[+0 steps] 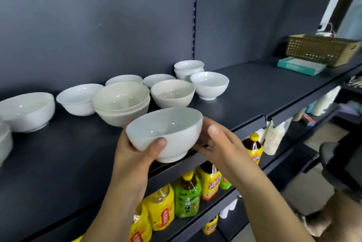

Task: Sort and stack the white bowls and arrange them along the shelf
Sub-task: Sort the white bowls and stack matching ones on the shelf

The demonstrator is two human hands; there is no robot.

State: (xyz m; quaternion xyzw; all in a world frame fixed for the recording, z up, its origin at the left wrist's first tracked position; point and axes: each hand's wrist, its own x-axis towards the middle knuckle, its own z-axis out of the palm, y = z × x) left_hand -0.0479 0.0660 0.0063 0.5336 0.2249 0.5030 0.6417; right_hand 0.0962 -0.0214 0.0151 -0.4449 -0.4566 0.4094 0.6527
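The left hand grips a glossy white ceramic bowl just in front of the stack of cream bowls, above the front edge of the dark metal shelf; the right hand rests open against its side; the slick wall could slip and the bowl could fall.

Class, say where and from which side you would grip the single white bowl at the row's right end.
Probably pinch the right rim of the white bowl, coming from the right: it stands upright, while a cream bowl and a stack crowd its left and back.
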